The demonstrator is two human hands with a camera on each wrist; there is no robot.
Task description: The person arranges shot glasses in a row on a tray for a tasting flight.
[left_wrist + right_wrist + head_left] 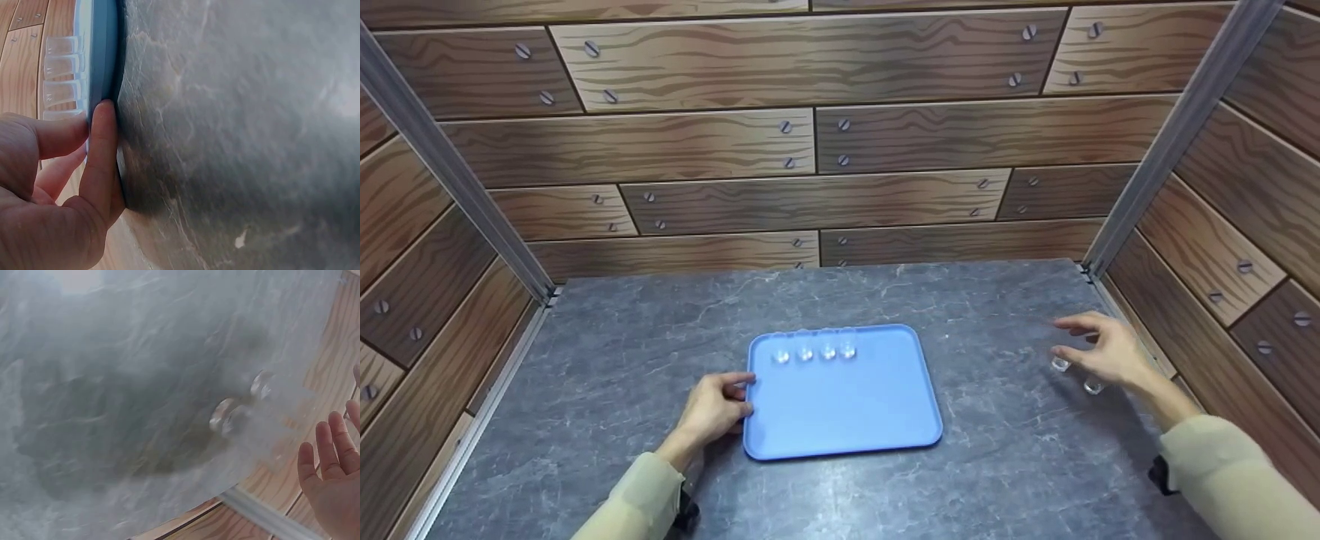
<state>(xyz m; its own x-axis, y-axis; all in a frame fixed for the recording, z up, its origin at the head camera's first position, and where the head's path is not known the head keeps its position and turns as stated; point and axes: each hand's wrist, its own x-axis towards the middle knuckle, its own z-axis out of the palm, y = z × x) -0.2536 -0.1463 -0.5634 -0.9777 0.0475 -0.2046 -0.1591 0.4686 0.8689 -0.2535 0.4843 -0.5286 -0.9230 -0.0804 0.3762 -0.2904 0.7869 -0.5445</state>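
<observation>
My left hand (712, 407) is at the left edge of a blue tray (847, 405), thumb and fingers pinching its rim. In the left wrist view, the fingers (100, 152) lie against the outer side of the tray (104, 50). Several small clear glasses (828, 351) stand in a row along the tray's far side. Over at the right, my right hand (1110, 349) hovers with fingers spread apart and nothing held. Two more clear glasses, one at the fingertips (1060, 364) and one under the hand (1093, 386), stand on the table. Blurred thick glass bases (224, 417) show in the right wrist view.
The grey marbled table (997, 465) is bounded by wood-patterned walls (810, 142) at the back and both sides. Metal posts (1177, 127) rise at the back corners.
</observation>
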